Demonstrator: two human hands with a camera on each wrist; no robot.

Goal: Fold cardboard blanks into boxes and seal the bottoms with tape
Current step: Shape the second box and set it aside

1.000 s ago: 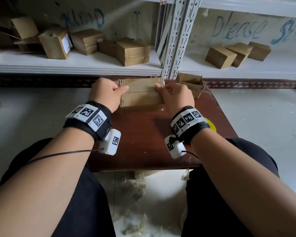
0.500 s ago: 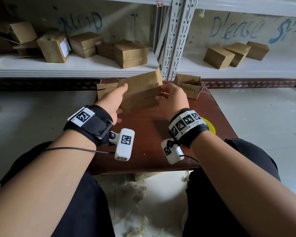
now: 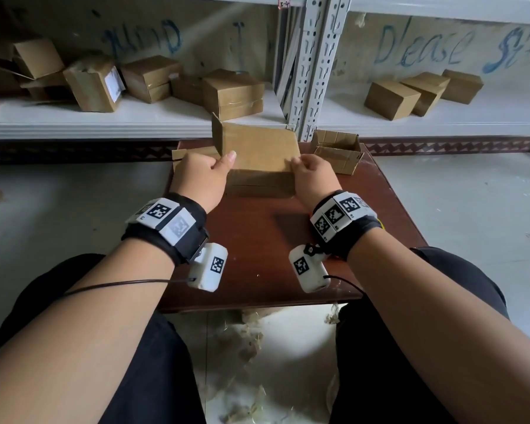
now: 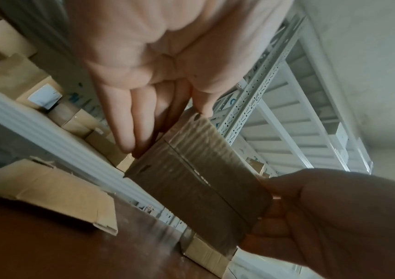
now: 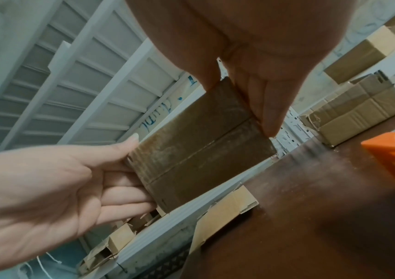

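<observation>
A brown cardboard blank, partly opened into a box shape, hangs just above the brown table. One short flap stands up at its far left corner. My left hand pinches its left edge, thumb on top and fingers behind. My right hand pinches the right edge. In the left wrist view the left hand's fingers lie along the blank. In the right wrist view the right hand grips the blank between thumb and fingers.
A flat blank lies on the table's far left. An open box stands at the far right. An orange object sits on the table to my right. Finished boxes fill the white shelves behind.
The blank lay flat on the table, then was lifted and tilted. It is now turned level and opened out between both hands, which kept hold of its ends.
</observation>
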